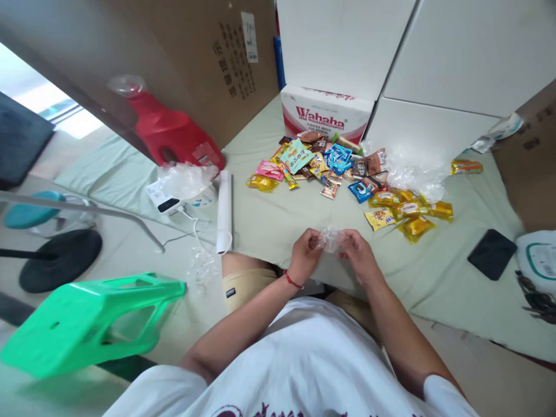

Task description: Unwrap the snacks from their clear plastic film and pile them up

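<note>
Between my two hands is a crumpled piece of clear plastic film, held over the front edge of the pale green cloth. My left hand, with a red bracelet at the wrist, pinches its left side. On the other side the fingers of my right hand close on the film. Beyond them lies a pile of wrapped snacks in many colours. Yellow snack packets form a group to the right, with a heap of clear plastic bags behind them.
A white Wahaha carton stands behind the snacks. Left of them are a white roll, a red jug and a white box with plastic on it. A green stool lies tipped on the floor. A black phone-like slab rests at right.
</note>
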`<action>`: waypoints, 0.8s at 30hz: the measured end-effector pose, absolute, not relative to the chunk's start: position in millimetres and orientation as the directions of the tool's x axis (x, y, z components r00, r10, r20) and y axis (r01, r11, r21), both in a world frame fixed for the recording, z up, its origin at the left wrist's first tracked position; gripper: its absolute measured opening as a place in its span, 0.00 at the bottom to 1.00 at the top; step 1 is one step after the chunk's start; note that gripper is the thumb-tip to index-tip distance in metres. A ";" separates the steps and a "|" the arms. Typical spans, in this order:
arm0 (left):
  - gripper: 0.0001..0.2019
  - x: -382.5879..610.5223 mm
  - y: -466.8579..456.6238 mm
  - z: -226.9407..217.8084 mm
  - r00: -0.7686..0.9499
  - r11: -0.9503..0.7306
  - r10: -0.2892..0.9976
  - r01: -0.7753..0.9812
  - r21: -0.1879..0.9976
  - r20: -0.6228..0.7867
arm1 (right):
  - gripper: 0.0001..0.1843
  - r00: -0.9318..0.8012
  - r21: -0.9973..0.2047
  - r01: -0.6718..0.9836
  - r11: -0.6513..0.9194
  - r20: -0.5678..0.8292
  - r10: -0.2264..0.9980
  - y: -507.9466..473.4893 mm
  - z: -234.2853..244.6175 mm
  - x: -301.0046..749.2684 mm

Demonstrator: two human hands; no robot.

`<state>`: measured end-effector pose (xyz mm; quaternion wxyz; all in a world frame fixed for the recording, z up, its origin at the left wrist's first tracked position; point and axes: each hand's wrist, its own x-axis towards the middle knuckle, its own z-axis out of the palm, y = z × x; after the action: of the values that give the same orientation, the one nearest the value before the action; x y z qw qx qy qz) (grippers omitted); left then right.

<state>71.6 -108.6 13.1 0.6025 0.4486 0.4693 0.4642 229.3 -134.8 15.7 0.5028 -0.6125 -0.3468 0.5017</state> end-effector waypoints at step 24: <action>0.10 82.6 -36.2 -5.9 -0.013 0.396 0.915 -0.151 0.906 -0.402 | 0.25 0.483 -0.879 0.438 -0.186 0.056 0.874 -124.3 -0.6 269.2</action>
<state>82.6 -36.2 -5.9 0.6157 0.3384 0.5646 0.4331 269.2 -124.3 -0.6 0.4540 -0.7317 -0.4482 0.2398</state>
